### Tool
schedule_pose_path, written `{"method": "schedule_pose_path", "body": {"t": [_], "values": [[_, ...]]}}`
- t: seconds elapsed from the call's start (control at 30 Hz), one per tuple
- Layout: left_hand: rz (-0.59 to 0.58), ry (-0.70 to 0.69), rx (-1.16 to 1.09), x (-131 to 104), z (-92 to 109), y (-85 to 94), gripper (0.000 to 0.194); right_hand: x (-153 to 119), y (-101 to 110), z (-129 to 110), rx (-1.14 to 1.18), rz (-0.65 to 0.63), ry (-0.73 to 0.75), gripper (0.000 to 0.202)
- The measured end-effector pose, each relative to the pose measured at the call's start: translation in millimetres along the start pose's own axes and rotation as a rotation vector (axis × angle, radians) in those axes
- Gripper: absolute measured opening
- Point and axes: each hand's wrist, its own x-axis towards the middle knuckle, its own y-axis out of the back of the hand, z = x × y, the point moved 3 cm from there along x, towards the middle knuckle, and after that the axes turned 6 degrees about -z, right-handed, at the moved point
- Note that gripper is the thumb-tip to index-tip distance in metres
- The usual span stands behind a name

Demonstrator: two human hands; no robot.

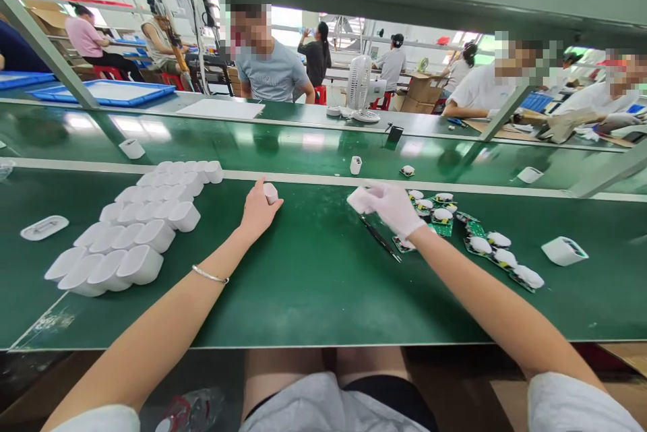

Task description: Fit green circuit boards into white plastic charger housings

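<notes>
My bare left hand (259, 208) is closed round a small white housing (271, 193) above the green bench, right of the rows of white housings (140, 263). My right hand (393, 208), in a white glove, grips a white piece (358, 200) at its fingertips; the glove partly covers it. Just below lie black tweezers (379, 238). Circuit boards with white domed parts (443, 215) sit beside and behind the right hand, and more boards (505, 258) lie further right.
A white housing (564, 251) lies at the far right, and an oval white part (44, 228) at the far left. Beyond a pale strip stand more housings (356, 164). Grey frame posts (520, 98) rise at both sides. Across the bench are a fan (360, 85) and several people.
</notes>
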Motion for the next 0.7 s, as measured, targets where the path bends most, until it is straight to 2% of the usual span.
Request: {"method": "schedule_pose_path", "body": {"t": [0.03,0.13,0.2,0.3,0.43,0.6,0.7], "values": [[-0.007,0.003,-0.042,0,0,-1.1,0.067,18,11,0,-0.255,0.092,-0.026,0.041],[-0.06,-0.014,-0.142,0,1,-4.2,0.061,73,35,4,-0.451,0.195,-0.11,0.031],[-0.093,-0.042,-0.181,0,2,-5.8,0.054,103,39,9,-0.518,0.206,-0.147,0.026],[-0.113,-0.073,-0.194,0,1,-8.0,0.05,132,31,19,-0.598,0.148,-0.159,0.03],[-0.11,-0.092,-0.161,0,2,-11.5,0.047,155,27,24,-0.645,0.054,-0.139,0.033],[-0.091,-0.038,-0.043,-3,6,-13.8,0.051,166,54,26,-0.72,0.13,-0.182,0.032],[-0.109,-0.027,-0.02,-5,9,-14.1,0.052,161,61,33,-0.807,0.135,-0.235,0.035]]}}
